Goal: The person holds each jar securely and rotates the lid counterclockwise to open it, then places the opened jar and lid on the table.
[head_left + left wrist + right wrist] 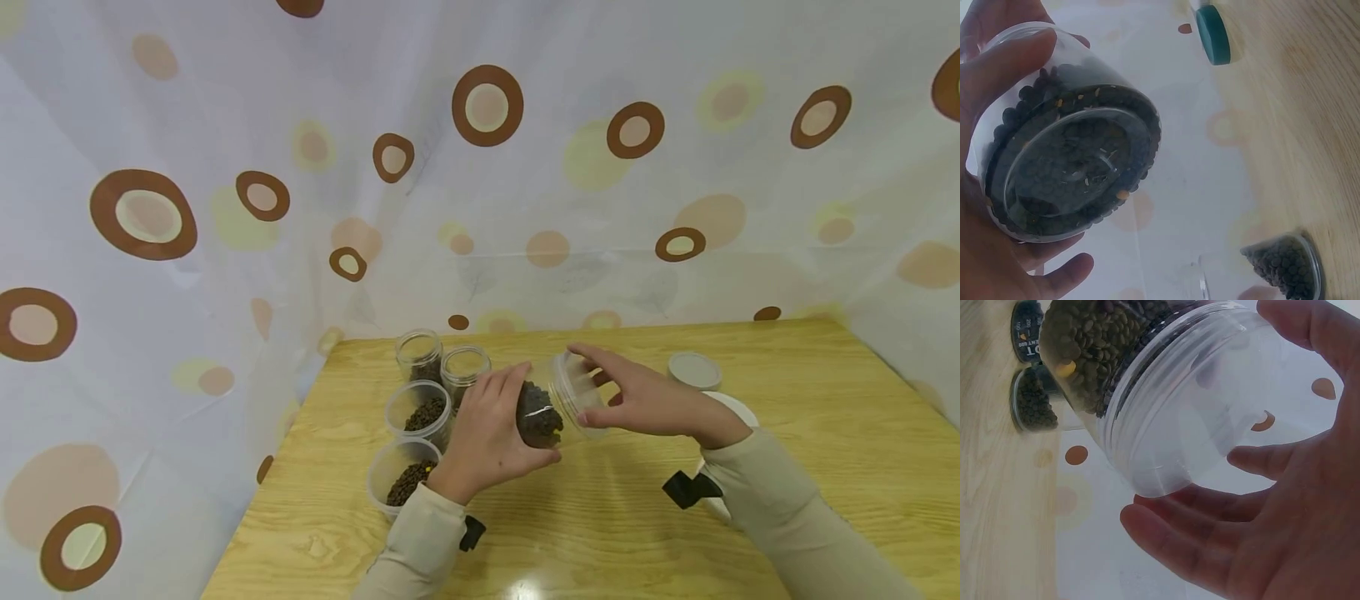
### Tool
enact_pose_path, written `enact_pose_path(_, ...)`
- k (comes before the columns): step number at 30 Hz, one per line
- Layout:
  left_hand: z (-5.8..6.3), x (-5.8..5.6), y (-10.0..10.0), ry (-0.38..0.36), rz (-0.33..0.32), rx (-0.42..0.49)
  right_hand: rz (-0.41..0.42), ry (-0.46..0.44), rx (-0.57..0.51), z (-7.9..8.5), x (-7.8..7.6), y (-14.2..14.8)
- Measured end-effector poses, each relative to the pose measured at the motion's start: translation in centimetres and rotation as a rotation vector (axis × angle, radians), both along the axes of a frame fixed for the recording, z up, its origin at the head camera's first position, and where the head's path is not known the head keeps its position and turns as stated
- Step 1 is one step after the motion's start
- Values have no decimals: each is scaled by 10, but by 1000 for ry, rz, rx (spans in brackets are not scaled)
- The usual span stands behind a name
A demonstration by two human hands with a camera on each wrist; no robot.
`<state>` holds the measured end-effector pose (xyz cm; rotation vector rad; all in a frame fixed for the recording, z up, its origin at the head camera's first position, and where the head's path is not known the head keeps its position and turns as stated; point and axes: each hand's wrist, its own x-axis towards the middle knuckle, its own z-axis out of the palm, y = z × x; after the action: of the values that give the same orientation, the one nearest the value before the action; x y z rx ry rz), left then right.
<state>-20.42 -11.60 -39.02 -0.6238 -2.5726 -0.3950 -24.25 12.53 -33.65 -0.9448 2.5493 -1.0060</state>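
My left hand [491,429] grips a clear plastic jar [1116,75] around its side. The jar is tipped over, its base facing the left wrist camera and its lidded end pointing right. Dark pellets [1110,344] with a few yellow bits fill the base end. A clear ridged lid [1172,450] sits at the jar's mouth. My right hand [645,396] holds this lid by its edge, thumb on one side and fingers spread around the other.
Left of the hands stand several uncovered jars [386,471] with dark pellets. On the table's right side lie a pale lid [694,371] and white round lids [738,406], partly behind my right forearm. A spotted curtain [547,200] encloses the wooden table [810,400].
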Motion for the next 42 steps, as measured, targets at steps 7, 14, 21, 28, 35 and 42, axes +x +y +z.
enact_pose_path(7, 1, 0, 0, -7, 1, 23, 27, 9, -38, 0, 0, 1)
enact_pose_path(14, 1, 2, 0, 22, 5, 40, 37, -16, -50, -3, 2, 1)
enact_pose_path(21, -1, 2, 0, 28, 8, 30, -42, -44, -19, 0, 4, -1)
enact_pose_path(28, -2, 1, 2, 15, 5, 32, -154, -185, 69, 4, 2, -8)
enact_pose_path(35, -4, 1, 4, 48, 14, 5, -174, -216, 76, 4, 2, -14)
enact_pose_path(42, -3, 1, 6, 69, 14, -55, -86, -105, 33, 2, 2, -8)
